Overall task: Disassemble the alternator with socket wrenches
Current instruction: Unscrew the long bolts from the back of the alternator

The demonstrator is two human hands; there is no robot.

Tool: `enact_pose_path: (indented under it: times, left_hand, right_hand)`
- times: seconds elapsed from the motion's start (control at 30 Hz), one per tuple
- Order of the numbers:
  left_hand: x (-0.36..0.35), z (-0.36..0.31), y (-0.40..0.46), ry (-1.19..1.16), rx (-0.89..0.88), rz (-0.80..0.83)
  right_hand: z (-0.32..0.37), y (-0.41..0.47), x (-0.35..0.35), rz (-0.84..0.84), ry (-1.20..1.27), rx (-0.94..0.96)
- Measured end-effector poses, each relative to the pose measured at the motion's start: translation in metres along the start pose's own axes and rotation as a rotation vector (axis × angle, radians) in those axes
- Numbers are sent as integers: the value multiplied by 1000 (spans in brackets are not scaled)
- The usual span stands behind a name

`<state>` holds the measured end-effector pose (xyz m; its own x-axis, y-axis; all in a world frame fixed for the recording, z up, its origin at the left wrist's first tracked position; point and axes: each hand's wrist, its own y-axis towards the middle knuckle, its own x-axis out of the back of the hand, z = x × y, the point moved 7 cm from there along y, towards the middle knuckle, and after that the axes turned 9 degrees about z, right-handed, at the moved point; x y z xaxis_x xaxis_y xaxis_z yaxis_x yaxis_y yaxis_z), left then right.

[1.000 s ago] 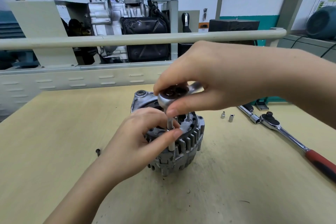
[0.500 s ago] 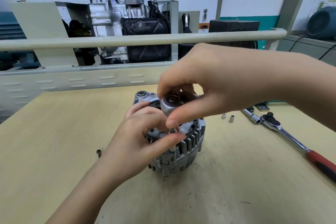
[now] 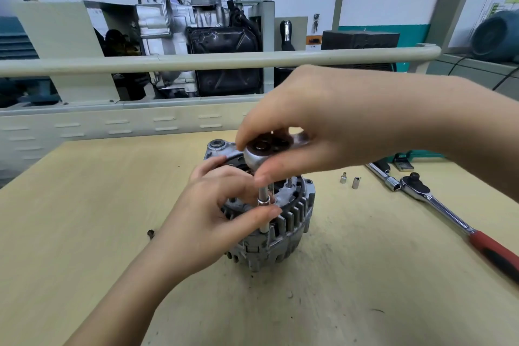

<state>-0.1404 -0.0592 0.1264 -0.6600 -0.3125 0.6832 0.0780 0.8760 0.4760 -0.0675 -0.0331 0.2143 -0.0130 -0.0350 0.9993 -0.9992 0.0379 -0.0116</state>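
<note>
I see the alternator [image 3: 269,222] standing on end near the middle of the wooden workbench [image 3: 84,219], its finned housing facing me and a mounting lug at the far upper left. My right hand [image 3: 317,126] grips the round head of a ratchet wrench [image 3: 266,150] from above, thumb curled under the head and fingers wrapped over the top; the handle runs back under the palm and is mostly hidden. A slim extension and socket [image 3: 264,205] drop vertically from the ratchet head to the near rim of the alternator. My left hand [image 3: 222,213] pinches this shaft between thumb and curled fingers, with the heel of the hand against the housing. Whether the socket is seated on a fastener I cannot tell, since the thumb covers the lower end. To the right, well apart from the alternator, lies a second ratchet [image 3: 449,211] with a red and black handle, and two small loose sockets [image 3: 349,180] stand between it and the alternator. A small dark bolt [image 3: 150,232] lies on the bench to the left.
</note>
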Motion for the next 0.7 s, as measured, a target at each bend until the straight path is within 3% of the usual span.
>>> enact_pose_path:
  times: [0.33, 0.7]
  left_hand:
    - [-5, 3, 0, -168, 13, 109]
    - [0, 1, 0, -44, 43, -46]
  right_hand:
    - [-6, -4, 1, -5, 82, 8]
    - [0, -1, -2, 8, 6, 25]
